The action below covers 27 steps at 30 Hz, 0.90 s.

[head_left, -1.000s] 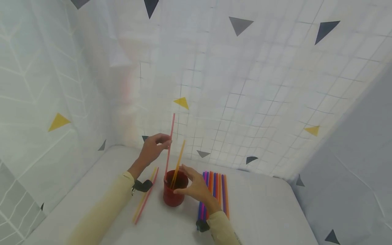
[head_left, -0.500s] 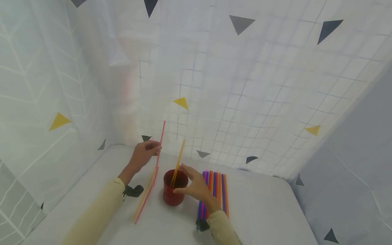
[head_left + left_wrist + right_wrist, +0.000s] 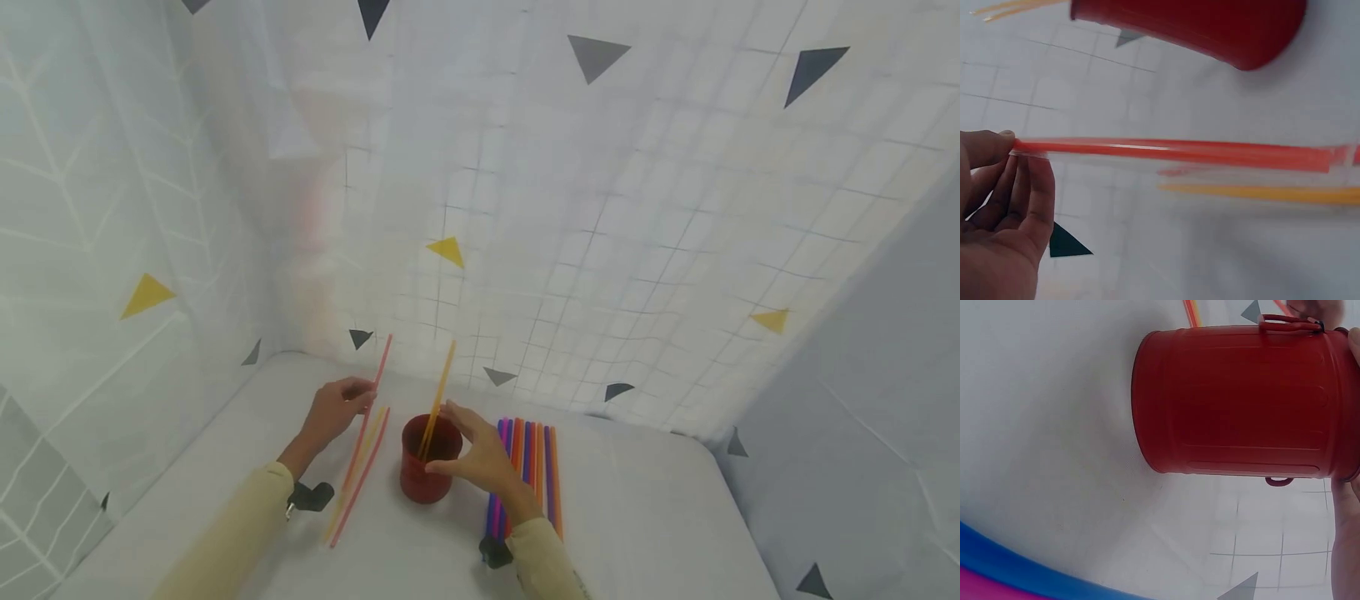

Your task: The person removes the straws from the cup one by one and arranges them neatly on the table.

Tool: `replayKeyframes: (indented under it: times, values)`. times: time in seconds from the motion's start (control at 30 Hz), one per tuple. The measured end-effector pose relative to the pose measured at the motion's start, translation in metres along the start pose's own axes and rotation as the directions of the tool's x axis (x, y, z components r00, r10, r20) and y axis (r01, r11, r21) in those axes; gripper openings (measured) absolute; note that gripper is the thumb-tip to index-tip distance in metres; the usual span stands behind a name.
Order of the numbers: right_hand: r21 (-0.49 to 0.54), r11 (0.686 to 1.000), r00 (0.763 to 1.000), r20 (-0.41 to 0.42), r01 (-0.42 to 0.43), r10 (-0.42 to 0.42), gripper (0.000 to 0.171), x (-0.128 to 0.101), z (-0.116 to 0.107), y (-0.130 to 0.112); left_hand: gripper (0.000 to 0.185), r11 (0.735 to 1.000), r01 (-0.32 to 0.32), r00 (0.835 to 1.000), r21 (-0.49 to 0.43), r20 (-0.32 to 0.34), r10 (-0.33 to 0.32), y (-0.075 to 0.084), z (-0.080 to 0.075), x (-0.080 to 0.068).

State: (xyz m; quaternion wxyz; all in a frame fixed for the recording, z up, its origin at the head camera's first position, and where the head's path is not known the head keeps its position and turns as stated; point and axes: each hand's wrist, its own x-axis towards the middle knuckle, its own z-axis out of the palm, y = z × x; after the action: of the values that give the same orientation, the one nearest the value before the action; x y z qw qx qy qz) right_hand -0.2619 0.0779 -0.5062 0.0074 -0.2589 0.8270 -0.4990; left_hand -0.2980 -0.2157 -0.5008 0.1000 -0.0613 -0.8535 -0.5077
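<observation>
A red cup [image 3: 427,469] [image 3: 1241,400] [image 3: 1204,28] stands on the white table [image 3: 645,517] with one orange straw [image 3: 437,400] leaning in it. My right hand [image 3: 480,454] curls round the cup's right side at the rim. To the cup's left, my left hand [image 3: 333,408] [image 3: 1000,206] pinches a red straw [image 3: 369,412] [image 3: 1172,152] between thumb and fingers. That straw slants down, its low end near the table. Beside it on the table lie another red straw [image 3: 362,483] and a yellow one [image 3: 347,492] [image 3: 1254,192].
A row of several orange, purple, blue and pink straws [image 3: 525,475] lies just right of the cup, partly under my right wrist. Patterned white curtains [image 3: 600,208] close in the table at the back and left. A grey wall [image 3: 885,400] stands at the right.
My left hand lifted the red straw out of the cup, carried it left and lowered it toward the straws lying on the table. The right hand and cup have stayed put.
</observation>
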Motion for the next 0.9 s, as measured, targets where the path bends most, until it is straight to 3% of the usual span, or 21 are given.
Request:
replayKeyframes:
  times: [0.17, 0.47, 0.67, 0.9]
  values:
    - [-0.006, 1.0, 1.0, -0.006, -0.008, 0.008, 0.093, -0.002, 0.001, -0.001, 0.026, 0.998, 0.069, 0.997, 0.004, -0.022, -0.069, -0.021, 0.003, -0.005]
    - [0.008, 1.0, 1.0, -0.008, -0.012, 0.012, 0.094, -0.004, 0.001, 0.0, 0.027, 0.988, 0.131, 0.991, 0.079, -0.022, -0.13, -0.05, 0.005, -0.008]
    - [-0.004, 1.0, 1.0, -0.01, 0.03, -0.03, 0.097, -0.002, 0.0, 0.002, 0.028, 0.981, 0.149, 0.989, 0.122, 0.005, -0.151, -0.067, 0.009, -0.01]
    - [-0.003, 1.0, 1.0, -0.004, 0.013, -0.013, 0.093, -0.002, 0.001, 0.001, 0.029, 0.972, 0.17, 0.981, 0.162, 0.062, -0.182, -0.086, 0.012, -0.015]
